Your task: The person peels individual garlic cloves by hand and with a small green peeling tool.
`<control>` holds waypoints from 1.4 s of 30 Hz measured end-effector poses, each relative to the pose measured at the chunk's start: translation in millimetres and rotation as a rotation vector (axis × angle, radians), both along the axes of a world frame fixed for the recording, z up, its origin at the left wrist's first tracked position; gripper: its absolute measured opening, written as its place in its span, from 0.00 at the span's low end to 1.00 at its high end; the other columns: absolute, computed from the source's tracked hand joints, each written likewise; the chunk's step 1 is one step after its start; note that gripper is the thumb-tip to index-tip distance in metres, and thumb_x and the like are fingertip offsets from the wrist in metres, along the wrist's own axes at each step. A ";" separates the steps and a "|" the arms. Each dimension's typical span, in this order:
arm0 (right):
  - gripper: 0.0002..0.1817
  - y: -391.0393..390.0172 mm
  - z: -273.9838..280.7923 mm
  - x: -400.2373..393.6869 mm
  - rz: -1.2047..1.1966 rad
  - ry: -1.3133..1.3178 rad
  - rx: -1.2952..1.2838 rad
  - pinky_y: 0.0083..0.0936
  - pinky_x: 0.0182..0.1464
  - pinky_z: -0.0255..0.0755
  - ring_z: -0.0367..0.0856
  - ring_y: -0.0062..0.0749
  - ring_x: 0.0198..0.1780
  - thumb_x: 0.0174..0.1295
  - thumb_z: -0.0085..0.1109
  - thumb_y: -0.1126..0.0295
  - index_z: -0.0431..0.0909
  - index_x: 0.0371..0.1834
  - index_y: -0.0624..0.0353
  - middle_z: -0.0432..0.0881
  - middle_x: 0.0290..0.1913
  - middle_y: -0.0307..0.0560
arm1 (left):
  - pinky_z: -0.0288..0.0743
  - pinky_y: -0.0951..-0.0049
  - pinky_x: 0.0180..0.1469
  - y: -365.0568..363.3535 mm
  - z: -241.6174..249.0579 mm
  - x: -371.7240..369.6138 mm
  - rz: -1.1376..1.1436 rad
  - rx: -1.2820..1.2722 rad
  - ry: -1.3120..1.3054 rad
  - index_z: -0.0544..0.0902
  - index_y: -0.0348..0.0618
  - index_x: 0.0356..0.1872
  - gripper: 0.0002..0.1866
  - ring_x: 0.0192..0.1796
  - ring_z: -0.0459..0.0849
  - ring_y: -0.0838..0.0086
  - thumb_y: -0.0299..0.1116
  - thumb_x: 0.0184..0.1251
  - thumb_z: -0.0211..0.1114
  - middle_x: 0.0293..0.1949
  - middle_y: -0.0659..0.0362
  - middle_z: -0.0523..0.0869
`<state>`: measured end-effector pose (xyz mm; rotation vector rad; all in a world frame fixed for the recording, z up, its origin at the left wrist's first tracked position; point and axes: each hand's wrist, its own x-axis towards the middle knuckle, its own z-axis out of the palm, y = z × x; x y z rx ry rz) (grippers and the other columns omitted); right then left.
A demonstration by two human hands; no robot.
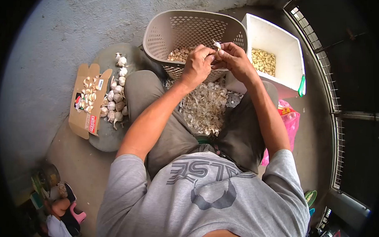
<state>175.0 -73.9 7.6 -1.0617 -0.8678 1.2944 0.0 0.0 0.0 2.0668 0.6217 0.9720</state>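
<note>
A garlic clove (217, 45) with pale, whitish skin stands up from the fingertips of my right hand (237, 62), pinched between thumb and forefinger. My left hand (197, 63) is closed right beside it, its fingertips meeting those of the right; whatever it pinches is hidden. Both hands are above the front rim of a brown perforated plastic basket (153, 46), which has unpeeled cloves (179, 54) in it. Below the hands, between my knees, lies a heap of papery garlic skins (204, 104).
On the right stands a white foam box (290, 51) holding peeled cloves (263, 61). To the left, whole garlic bulbs (118, 97) and an opened cardboard box (78, 121) with loose cloves rest on a grey surface. A pink bag (290, 124) is by my right leg; another person (61, 210) sits lower left.
</note>
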 end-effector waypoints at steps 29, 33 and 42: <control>0.06 -0.4 15.2 -12.7 -0.045 0.015 -0.043 0.26 0.28 0.78 0.84 0.27 0.31 0.72 0.58 0.73 0.75 0.46 0.62 0.81 0.36 0.41 | 0.87 0.67 0.34 17.9 -13.6 -1.4 -0.226 -1.069 -0.337 0.81 0.33 0.43 0.11 0.29 0.88 0.69 0.31 0.81 0.56 0.33 0.54 0.86; 0.06 0.1 8.2 0.8 -0.096 0.037 -0.007 0.24 0.25 0.76 0.83 0.26 0.29 0.66 0.57 0.76 0.75 0.45 0.61 0.80 0.37 0.42 | 0.86 0.66 0.34 22.8 -7.5 -7.4 -0.275 -1.134 -0.320 0.81 0.34 0.42 0.12 0.29 0.87 0.70 0.35 0.80 0.59 0.31 0.58 0.83; 0.11 1.3 2.0 -2.3 0.025 -0.450 0.017 0.18 0.21 0.59 0.66 0.12 0.20 0.76 0.62 0.64 0.81 0.42 0.62 0.74 0.22 0.30 | 0.84 0.66 0.28 18.9 -11.1 -5.6 -0.503 -1.160 -0.258 0.80 0.38 0.38 0.15 0.25 0.84 0.73 0.41 0.81 0.61 0.29 0.61 0.80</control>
